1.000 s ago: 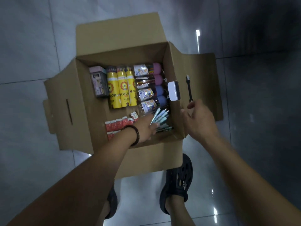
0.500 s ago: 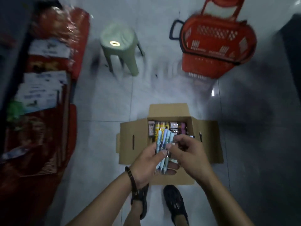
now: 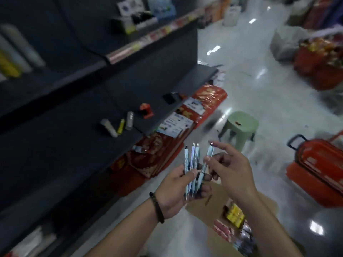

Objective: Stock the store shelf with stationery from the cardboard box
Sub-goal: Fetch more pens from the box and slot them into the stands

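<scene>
Your left grip (image 3: 176, 186) clamps a fan of pale blue pens (image 3: 192, 164) beside the dark shelf (image 3: 74, 127); your right grip (image 3: 229, 170) pinches one more pen (image 3: 210, 153) above the cardboard box (image 3: 216, 202).

Pale blue pens (image 3: 193, 169), dark shelf (image 3: 74, 127), red goods around.
The pens are light blue, one lilac-tinted, with silver tips; the shelf is plain charcoal, with a yellow tube (image 3: 121, 126) and a red-and-black item (image 3: 146, 110) near its front edge; floor (image 3: 259, 101) glossy pale grey with white glare; stool (image 3: 239, 125) pale green; basket (image 3: 319, 164) red with black handle; floor packs (image 3: 154, 160) red with gold pattern, white-and-blue cards (image 3: 174, 125) on top; cardboard box (image 3: 217, 203) plain brown, holding yellow packets (image 3: 234, 215) and red-and-white packets (image 3: 221, 230); wristband (image 3: 157, 208) dark brown.
</scene>
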Available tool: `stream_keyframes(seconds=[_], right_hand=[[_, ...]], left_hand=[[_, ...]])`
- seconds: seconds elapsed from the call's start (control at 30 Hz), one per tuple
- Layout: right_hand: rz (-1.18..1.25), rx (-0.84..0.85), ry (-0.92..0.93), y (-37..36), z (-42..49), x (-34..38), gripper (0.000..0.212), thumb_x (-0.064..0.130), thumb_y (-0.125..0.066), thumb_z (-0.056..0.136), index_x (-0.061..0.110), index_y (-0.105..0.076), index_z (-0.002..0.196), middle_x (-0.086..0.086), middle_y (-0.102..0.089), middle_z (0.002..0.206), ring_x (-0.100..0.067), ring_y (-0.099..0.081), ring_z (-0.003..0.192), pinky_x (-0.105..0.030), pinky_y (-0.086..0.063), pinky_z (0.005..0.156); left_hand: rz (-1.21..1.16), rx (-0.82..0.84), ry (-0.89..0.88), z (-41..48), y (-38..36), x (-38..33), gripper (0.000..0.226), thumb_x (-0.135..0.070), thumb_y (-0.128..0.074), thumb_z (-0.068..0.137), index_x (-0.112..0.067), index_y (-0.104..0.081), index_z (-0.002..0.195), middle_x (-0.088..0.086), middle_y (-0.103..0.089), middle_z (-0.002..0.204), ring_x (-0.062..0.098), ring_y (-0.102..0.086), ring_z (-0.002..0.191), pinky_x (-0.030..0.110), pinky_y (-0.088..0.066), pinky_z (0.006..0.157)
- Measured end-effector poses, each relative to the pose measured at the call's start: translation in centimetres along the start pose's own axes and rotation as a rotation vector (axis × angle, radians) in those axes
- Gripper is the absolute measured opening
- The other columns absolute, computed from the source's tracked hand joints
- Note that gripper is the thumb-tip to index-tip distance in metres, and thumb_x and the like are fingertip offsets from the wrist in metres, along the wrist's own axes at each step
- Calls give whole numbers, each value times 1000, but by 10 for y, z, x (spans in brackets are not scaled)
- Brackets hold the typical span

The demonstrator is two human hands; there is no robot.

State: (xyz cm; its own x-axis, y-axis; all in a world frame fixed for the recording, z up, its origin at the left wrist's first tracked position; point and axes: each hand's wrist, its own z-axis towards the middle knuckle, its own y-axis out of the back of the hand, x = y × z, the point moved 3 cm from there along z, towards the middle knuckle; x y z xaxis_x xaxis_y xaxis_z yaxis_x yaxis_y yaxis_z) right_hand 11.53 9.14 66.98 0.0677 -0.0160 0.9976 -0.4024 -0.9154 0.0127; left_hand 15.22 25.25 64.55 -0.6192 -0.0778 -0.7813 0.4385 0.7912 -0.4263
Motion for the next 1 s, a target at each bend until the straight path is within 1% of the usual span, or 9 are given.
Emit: stream_keyframes(seconds=[0.1,0.23,0.37,0.43,0.57,0.73,0.83,0.93,1.0], right_hand=[[-13,173,84,-87,-2,36,19,6,-72,98,20,-72,110,-15,-71,69,-26,-66,53,-33,-57,53],[-36,363,151,-221,-7,72,17,5,-76,95,19,-75,104,-15,-73,74,-33,-71,59,-43,-63,59],[-72,554,266,-359,-18,111,31,3,-78,93,23,-75,116,-18,-71,80,-25,-72,61,-30,-59,58],[-73,624,331,-420,-22,131,37,3,-78,93,26,-75,121,-15,-71,77,-21,-72,63,-30,-59,59],[-37,660,420,-519,-25,165,38,7,-80,92,32,-75,122,-12,-71,73,-33,-73,71,-41,-64,64],[32,706,467,-622,-16,197,35,6,-81,91,30,-76,116,-12,-74,70,-31,-76,68,-40,-64,64],[54,743,505,-682,5,212,35,5,-81,90,29,-76,115,-11,-74,68,-30,-77,67,-41,-65,65],[67,774,541,-737,31,224,32,4,-81,90,27,-77,112,-8,-74,66,-24,-76,64,-35,-63,62],[111,787,540,-770,48,231,31,4,-81,90,27,-77,110,-8,-75,68,-25,-77,66,-38,-64,62]], left_hand=[[13,-82,-141,-60,53,-45,29,-17,-46,112,-7,-59,135,18,-69,104,29,-68,80,43,-58,79],[-107,-281,-371,-141,142,-80,29,-18,-44,112,-4,-60,132,21,-69,97,30,-66,74,42,-58,71],[-169,-388,-497,-209,238,-118,28,-17,-47,111,-7,-62,133,24,-68,100,35,-67,77,46,-58,73],[-172,-408,-546,-243,282,-143,28,-18,-48,110,-7,-60,133,25,-68,102,35,-66,80,46,-58,72],[-137,-490,-582,-301,356,-187,24,-20,-49,110,-17,-66,128,24,-73,106,38,-69,85,48,-60,72],[-119,-635,-639,-334,436,-233,22,-18,-49,110,-20,-62,128,19,-72,97,30,-65,75,34,-51,60],[-149,-759,-686,-339,491,-260,23,-12,-47,110,-14,-62,128,20,-72,93,25,-61,67,32,-46,56],[-177,-867,-735,-342,537,-286,27,-6,-45,110,-13,-61,130,19,-73,93,24,-63,66,34,-49,57],[-186,-923,-768,-344,563,-304,29,-5,-44,110,-14,-60,132,19,-72,92,25,-65,67,34,-54,59]])
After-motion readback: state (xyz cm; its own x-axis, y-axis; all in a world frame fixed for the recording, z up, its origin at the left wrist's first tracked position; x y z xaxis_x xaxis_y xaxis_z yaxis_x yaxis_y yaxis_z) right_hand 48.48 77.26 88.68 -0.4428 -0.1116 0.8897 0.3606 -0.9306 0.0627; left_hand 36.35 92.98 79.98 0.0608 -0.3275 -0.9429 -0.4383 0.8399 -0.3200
